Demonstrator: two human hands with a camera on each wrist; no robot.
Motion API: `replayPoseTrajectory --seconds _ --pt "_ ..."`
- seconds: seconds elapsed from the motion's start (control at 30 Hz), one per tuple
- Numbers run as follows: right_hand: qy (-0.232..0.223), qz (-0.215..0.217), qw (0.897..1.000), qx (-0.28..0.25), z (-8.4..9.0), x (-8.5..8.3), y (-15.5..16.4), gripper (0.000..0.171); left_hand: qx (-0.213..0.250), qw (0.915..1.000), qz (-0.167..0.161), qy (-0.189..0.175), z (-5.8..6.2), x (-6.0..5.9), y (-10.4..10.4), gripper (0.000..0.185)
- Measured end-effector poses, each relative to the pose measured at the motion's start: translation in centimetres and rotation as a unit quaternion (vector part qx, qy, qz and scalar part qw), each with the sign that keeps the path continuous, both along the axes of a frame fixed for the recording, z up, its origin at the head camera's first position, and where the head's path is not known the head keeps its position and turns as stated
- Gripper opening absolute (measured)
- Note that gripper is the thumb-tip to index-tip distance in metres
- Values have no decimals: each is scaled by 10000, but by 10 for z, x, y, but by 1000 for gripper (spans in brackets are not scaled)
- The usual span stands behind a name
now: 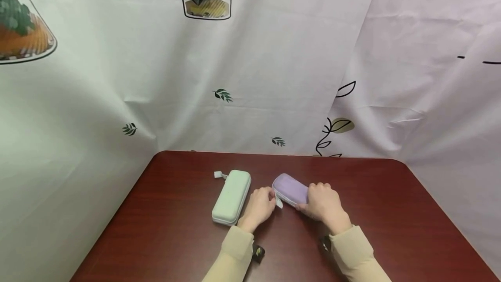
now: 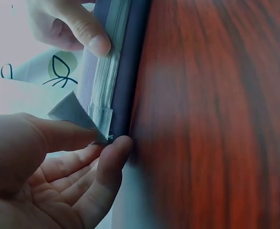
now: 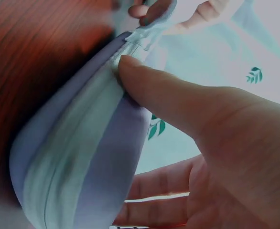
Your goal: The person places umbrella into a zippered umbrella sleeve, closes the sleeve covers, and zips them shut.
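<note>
A purple zip case [image 1: 290, 189] lies on the table right of centre, its pale zipper [image 2: 105, 81] running along the side. At its left end, my left hand [image 1: 258, 207] pinches the base of the zipper pull [image 2: 74, 113] between thumb and finger; the pull's flat fabric tab sticks out beside the thumb. My right hand [image 1: 324, 203] grips the case by its right end, thumb [image 3: 152, 83] along the zipper and fingers on the far side. To the left of my left hand is a mint-green zip case [image 1: 232, 197], its own white tab [image 1: 218, 174] sticking out at the far end.
Both cases are on a dark red-brown wooden table [image 1: 180, 251] with rounded back corners. A white cloth [image 1: 254, 68] printed with plants hangs behind it and along the sides. Dark wrist devices [image 1: 258, 253] are strapped below both cuffs.
</note>
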State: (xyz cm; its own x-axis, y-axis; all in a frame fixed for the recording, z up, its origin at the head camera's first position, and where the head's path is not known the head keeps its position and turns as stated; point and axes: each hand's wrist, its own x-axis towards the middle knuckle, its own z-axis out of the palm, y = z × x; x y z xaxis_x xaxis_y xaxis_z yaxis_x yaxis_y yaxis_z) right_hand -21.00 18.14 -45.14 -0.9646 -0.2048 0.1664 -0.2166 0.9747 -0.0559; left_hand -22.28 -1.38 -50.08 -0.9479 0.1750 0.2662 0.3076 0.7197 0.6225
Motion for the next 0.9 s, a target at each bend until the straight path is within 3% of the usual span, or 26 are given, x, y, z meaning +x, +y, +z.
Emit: replayPoseTrajectory --seconds 0.1,0.33,0.5,0.73,0.9 --pt "-145 -36 9999 -64 2 1 1 64 133 9998 14 -114 0 -1 2 2" --pt "-543 -33 9978 -380 3 -1 4 67 346 9992 -20 -174 -1 -3 6 10" --pt "-952 21 9934 -632 2 -1 5 70 365 9984 -93 -416 0 -4 9 7" --pt "-1169 184 9896 -819 5 -1 5 71 134 9973 -362 -629 3 -8 16 35" --pt "-1222 199 9885 -872 4 -2 7 67 241 9935 -455 -1018 4 -14 23 42"
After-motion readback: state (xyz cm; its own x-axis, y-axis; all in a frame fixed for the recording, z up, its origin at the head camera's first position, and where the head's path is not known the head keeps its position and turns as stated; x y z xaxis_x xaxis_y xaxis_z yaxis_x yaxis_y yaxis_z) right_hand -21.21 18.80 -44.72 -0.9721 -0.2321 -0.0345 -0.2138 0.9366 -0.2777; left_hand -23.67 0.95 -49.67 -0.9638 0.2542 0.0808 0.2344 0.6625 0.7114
